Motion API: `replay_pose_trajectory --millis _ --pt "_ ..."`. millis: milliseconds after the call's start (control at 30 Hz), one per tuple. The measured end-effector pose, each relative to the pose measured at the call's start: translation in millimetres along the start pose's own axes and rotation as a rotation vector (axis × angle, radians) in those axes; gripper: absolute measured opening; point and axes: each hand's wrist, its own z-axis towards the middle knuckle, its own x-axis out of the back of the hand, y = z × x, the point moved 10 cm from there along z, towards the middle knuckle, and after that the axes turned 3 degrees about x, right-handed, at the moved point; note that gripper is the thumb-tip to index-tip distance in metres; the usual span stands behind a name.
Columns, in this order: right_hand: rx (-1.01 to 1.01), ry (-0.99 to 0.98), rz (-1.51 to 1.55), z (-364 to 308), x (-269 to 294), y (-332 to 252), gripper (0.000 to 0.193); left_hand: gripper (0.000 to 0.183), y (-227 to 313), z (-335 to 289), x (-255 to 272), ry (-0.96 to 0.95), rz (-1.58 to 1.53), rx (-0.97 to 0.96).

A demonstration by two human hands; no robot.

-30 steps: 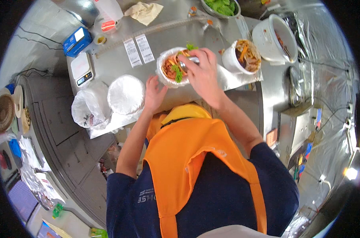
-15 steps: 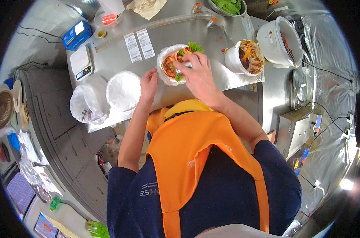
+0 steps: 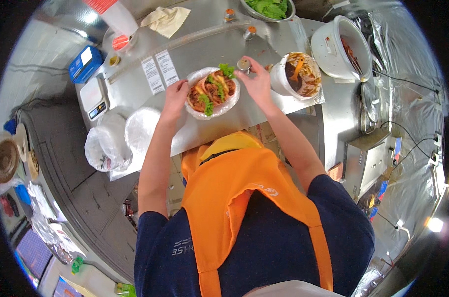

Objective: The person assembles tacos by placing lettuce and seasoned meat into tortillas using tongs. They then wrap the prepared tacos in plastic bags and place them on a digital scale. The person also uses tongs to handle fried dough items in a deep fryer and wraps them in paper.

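Observation:
A round bowl lined with clear plastic (image 3: 223, 109) stands on the steel counter, filled with rolled flatbread wraps (image 3: 215, 89) of browned filling and green lettuce. My left hand (image 3: 176, 97) is closed at the bowl's left rim, its fingertips against the edge. Just beyond the right rim, my right hand (image 3: 258, 85) grips a small metal shaker (image 3: 243, 65) between thumb and fingers. A lettuce leaf (image 3: 227, 70) sticks out over the bowl's far edge, close to the shaker.
Right of my hand stands a white tub of brown sauce (image 3: 303, 74) with an orange utensil, beside a larger white bucket (image 3: 328, 47). Two orange-topped shakers (image 3: 249, 32) stand farther back. Receipts (image 3: 159, 72), a scale (image 3: 94, 98) and plastic-lined bowls (image 3: 141, 129) are leftward.
My right hand has drawn back from above the wraps to the bowl's right side, still holding the shaker. The whole view has shifted slightly, and the filling now shows fully.

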Motion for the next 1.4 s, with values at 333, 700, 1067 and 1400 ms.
replay_pose_trajectory --millis 333,700,1067,1400 --pt "-0.098 0.122 0.028 -28 21 86 0.053 0.034 -4 42 -6 -0.043 0.334 -0.001" --pt "-0.212 -0.163 0.529 -21 14 18 0.024 0.022 38 41 -18 0.018 0.460 -0.297" --pt "0.167 0.198 -0.459 -17 110 -16 0.017 0.024 54 22 -22 0.005 0.635 -0.261" --pt "-0.111 -0.104 -0.161 8 34 28 0.027 0.025 60 27 -38 -0.110 0.821 -0.261"
